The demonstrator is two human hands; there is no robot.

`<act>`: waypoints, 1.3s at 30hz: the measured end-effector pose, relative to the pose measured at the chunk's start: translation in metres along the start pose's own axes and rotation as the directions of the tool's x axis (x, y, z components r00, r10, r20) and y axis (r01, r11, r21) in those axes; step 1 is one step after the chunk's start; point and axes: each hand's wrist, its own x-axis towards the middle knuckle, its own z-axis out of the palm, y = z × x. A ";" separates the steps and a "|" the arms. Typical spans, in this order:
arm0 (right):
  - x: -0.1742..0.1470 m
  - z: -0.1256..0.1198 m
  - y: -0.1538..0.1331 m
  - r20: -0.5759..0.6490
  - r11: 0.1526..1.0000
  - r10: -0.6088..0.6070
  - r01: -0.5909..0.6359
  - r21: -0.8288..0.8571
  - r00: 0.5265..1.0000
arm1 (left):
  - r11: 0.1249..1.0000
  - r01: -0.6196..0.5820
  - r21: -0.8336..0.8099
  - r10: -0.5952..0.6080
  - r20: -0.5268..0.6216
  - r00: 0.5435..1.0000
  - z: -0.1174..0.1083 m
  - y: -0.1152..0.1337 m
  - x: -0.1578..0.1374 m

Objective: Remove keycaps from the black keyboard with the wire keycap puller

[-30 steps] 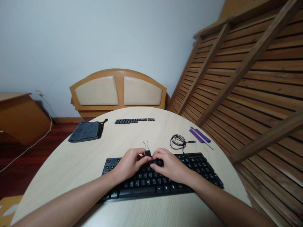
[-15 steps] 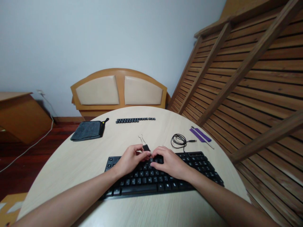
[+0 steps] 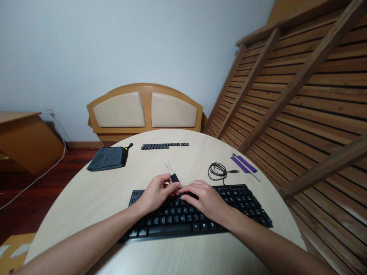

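- Worktop (image 3: 86,198): round, pale wood; carries everything below.
- Keyboard (image 3: 241,202): black, at 6 o'clock on the worktop, under both hands.
- Pouch (image 3: 107,158): dark grey, at 10 o'clock, well apart from the keyboard.
- Row of keycaps (image 3: 164,146): loose, lined up at 12 o'clock near the far edge.
- Cable (image 3: 218,171): coiled, at 2 o'clock, just beyond the keyboard; purple strips (image 3: 243,163) beside it.
- Right hand (image 3: 205,198): flat on the keys, fingers pressing, grip closed on nothing.
- Left hand (image 3: 156,191): grip clamped on the key puller.
- Key puller (image 3: 172,175): a second ago upright over the top key row; now lifted and tilted toward 11 o'clock, wire loops uppermost, probably a pull just finished.
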 end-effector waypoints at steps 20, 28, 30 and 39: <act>0.151 -0.019 0.074 -0.112 0.963 0.224 -0.238 -0.128 0.968 | 0.968 -0.014 0.252 0.029 -0.055 0.998 -0.013 -0.014 -0.008; 0.202 0.009 0.118 -0.133 0.864 0.407 -0.428 -0.266 0.904 | 0.964 -0.003 0.267 0.014 -0.042 0.999 -0.013 -0.018 -0.009; 0.206 0.016 0.124 -0.134 0.849 0.424 -0.445 -0.285 0.896 | 0.966 0.001 0.257 0.010 -0.041 0.999 -0.013 -0.017 -0.009; 0.214 0.036 0.135 -0.147 0.838 0.413 -0.438 -0.325 0.899 | 0.971 0.024 0.238 -0.012 -0.052 0.999 -0.013 -0.015 -0.007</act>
